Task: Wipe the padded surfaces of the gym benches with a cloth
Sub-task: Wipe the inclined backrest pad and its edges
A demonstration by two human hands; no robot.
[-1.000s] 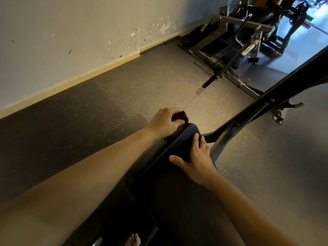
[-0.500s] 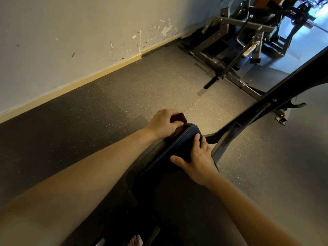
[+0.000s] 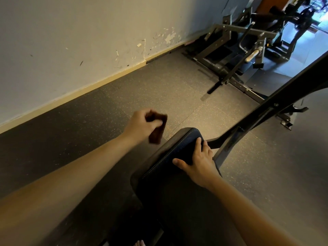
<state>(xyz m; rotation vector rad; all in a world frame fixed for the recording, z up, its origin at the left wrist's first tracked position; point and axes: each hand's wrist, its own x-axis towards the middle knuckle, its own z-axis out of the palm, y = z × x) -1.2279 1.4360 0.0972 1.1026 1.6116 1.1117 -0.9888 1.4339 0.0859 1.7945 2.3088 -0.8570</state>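
- View from the head, looking down along two bare forearms to a gym bench.
- The left hand is curled round a small dark brown cloth. The cloth sticks out past the fingertips and hangs below them. It is blurred, so its folds cannot be made out.
- The cloth touches nothing but the fingers. It shows against the floor, just left of the pad and apart from it.
- The pad is black and rounded at its far end. That end lies under the right fingers and just right of the left fingertips.
- The right hand lies flat on the pad near this end. Its fingers are straight and close together, pointing away from the person along the pad's right edge. The thumb is spread wide to the left across the top. It holds nothing.
- A black frame rises in a slant from just beyond the right fingertips towards the upper right.
- Well beyond both hands, a grey machine stands by a scuffed pale wall.
- A cream skirting runs along the wall's foot, far left of the left fingers.
- Bare toes show at the bottom edge.
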